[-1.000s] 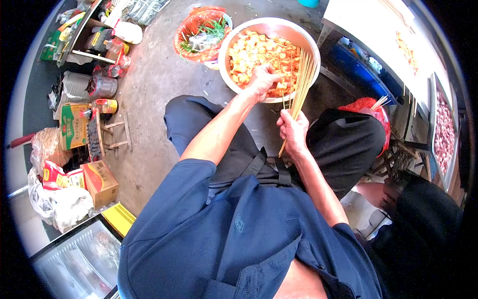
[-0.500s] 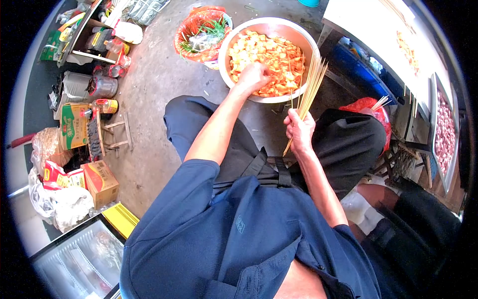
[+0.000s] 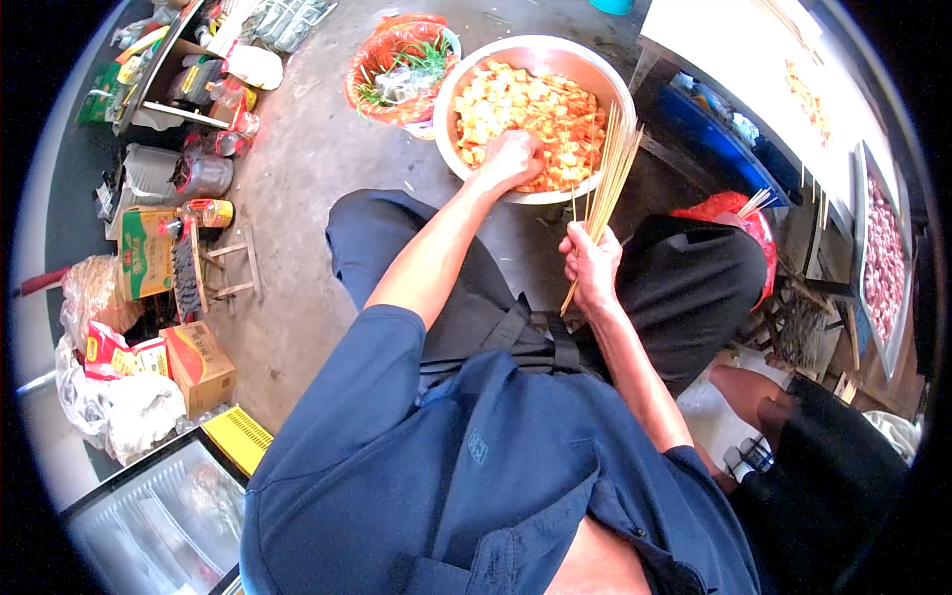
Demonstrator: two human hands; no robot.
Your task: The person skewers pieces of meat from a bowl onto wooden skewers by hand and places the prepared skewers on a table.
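The big bowl (image 3: 598, 73) looks like smooth, shiny metal, the thin sticks (image 3: 617, 183) look like plain wood, the blue shirt (image 3: 397, 476) is dull cloth, the brown box (image 3: 206, 393) is stiff card, and the floor (image 3: 297, 149) looks dull

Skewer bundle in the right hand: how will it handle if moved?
The skewers look thin and straight, so likely light and fairly stiff. Gripped low in the right hand with tops fanned apart, they could splay or slip loose if the grip eases.
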